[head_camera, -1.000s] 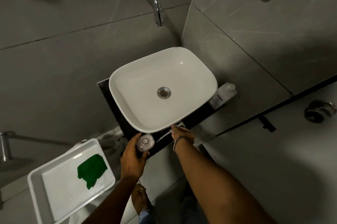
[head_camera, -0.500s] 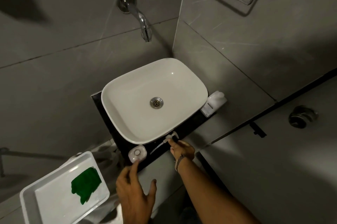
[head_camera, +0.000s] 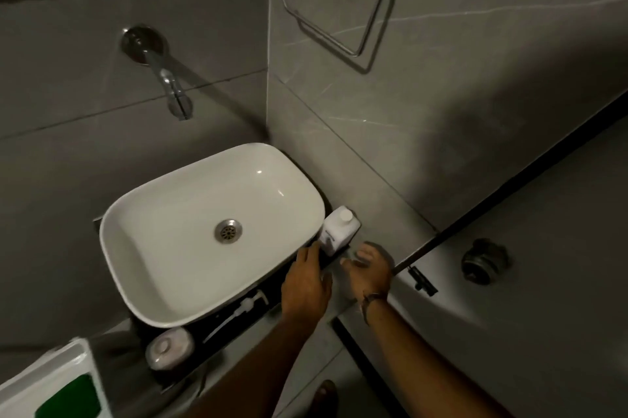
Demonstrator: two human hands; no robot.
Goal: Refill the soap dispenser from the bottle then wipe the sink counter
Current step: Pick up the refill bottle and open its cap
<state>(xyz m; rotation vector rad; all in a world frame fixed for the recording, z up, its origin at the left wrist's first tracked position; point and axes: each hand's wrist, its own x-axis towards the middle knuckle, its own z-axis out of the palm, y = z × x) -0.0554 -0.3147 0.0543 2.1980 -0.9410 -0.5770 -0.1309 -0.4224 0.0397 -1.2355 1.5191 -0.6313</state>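
Refill step: you're hovering left hand (head_camera: 306, 281) and right hand (head_camera: 368, 269) beside the bottle (head_camera: 339, 230), fingers loose, gripping nothing. Next you're needing a firm grip, then uncapping and pouring into the dispenser (head_camera: 169, 352).

- sink basin (head_camera: 190, 230): glossy white ceramic, smooth
- tap (head_camera: 171, 86): polished metal (as is the drain (head_camera: 228, 230))
- refill bottle (head_camera: 339, 229): matt white plastic
- wall tiles (head_camera: 441, 118): smooth grey

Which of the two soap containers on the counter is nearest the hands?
The white capped bottle right of the basin, just beyond the left hand and right hand. The rounded dispenser stands apart, front-left.
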